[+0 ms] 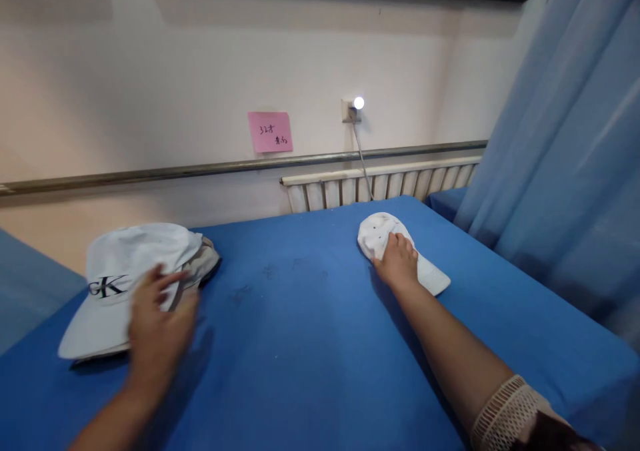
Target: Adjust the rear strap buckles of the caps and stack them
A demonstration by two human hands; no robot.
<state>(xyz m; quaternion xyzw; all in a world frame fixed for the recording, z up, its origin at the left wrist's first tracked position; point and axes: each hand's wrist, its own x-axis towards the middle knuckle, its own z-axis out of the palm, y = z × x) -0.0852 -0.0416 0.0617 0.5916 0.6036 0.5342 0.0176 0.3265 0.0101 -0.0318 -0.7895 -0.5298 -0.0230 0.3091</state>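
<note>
At the left lies a pile of caps. On top is a white baseball cap with black letters on its front, and a beige and dark cap shows beneath it. My left hand, blurred by motion, hovers in front of the pile with thumb and fingers apart and nothing in them. Farther right, another white cap rests on the blue bed, its brim pointing right and toward me. My right hand grips that cap's crown, with the fingers curled over the fabric.
A blue sheet with faint dark smudges covers the bed. Behind it stand a radiator and a wall rail. A pink note and a plugged-in lamp are on the wall. Blue curtains hang at the right.
</note>
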